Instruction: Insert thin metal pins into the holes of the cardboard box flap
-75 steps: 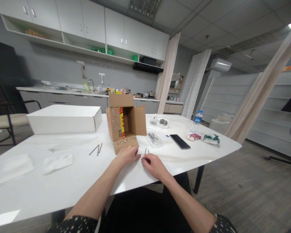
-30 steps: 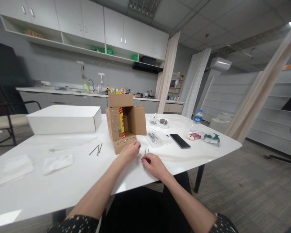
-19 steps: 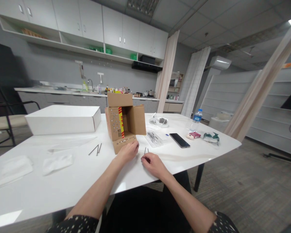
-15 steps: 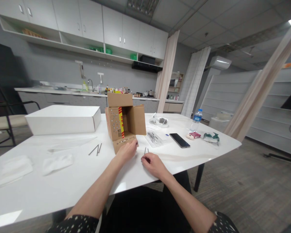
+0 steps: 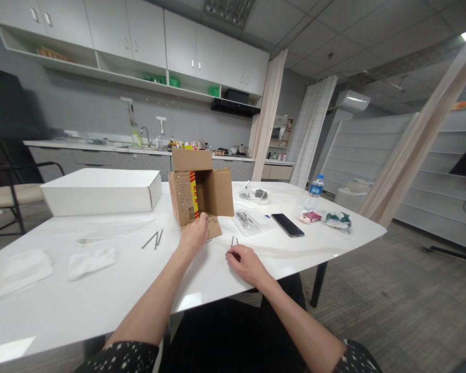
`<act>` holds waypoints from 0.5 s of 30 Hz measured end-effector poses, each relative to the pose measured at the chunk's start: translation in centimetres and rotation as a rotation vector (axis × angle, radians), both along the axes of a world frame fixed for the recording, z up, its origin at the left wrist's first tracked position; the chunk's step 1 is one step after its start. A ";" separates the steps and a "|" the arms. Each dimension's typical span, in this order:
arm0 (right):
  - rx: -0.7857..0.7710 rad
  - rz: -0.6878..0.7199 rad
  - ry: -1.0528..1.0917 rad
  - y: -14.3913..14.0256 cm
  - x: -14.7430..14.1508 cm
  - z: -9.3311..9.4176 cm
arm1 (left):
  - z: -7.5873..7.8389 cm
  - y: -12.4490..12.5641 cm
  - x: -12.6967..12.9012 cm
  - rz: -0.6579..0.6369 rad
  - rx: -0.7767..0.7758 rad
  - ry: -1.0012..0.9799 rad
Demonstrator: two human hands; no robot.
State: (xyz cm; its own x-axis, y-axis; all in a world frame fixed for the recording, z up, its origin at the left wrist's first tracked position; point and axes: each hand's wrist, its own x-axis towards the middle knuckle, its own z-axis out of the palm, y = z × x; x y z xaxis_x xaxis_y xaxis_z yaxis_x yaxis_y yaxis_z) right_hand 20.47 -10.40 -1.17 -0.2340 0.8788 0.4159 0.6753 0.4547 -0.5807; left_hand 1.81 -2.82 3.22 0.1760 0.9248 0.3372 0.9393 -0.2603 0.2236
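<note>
An open cardboard box point(image 5: 222, 189) stands on its side on the white table, its flaps folded outward and small round silvery spots on the left flap point(image 5: 184, 192). My left hand point(image 5: 193, 237) is over the box's lower flap point(image 5: 214, 228), fingertips pinched together near the opening; whatever may be between them is too small to make out. Resting on the table to the right, my right hand point(image 5: 246, 263) has its fingers curled closed. Two thin nails point(image 5: 233, 240) show just beyond its fingers; their lower ends are hidden. Several longer nails point(image 5: 151, 240) lie left of the box.
A white box point(image 5: 100, 191) sits at the back left. Crumpled white wrappers point(image 5: 93, 262) lie at the left. To the right are a clear bag with metal pieces point(image 5: 248, 220), a black phone point(image 5: 287, 225), a small red pack point(image 5: 311, 216), a green-white packet point(image 5: 337, 221) and a water bottle point(image 5: 315, 192).
My left hand has moved left and slightly up, from the lower flap's right edge to near the box opening. My right hand has stayed in place.
</note>
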 end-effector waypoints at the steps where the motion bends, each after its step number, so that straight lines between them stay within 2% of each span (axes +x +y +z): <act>1: -0.002 0.000 -0.002 0.0 0.0 0.0 | 0.0 0.1 -0.1 0.020 0.004 0.008; 6: -0.007 -0.005 -0.005 -0.1 0.0 0.2 | 0.0 0.5 -0.4 0.078 0.033 0.075; 15: 0.003 -0.001 -0.003 0.0 0.1 -0.1 | -0.2 0.7 -0.5 0.089 0.079 0.116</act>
State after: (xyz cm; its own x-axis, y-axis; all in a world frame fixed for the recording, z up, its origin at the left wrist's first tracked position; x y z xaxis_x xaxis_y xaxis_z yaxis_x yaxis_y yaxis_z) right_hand 20.56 -10.38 -1.22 -0.2341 0.8779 0.4176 0.6776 0.4554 -0.5774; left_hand 1.30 -2.15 3.04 0.1361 0.9101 0.3914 0.9778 -0.1870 0.0950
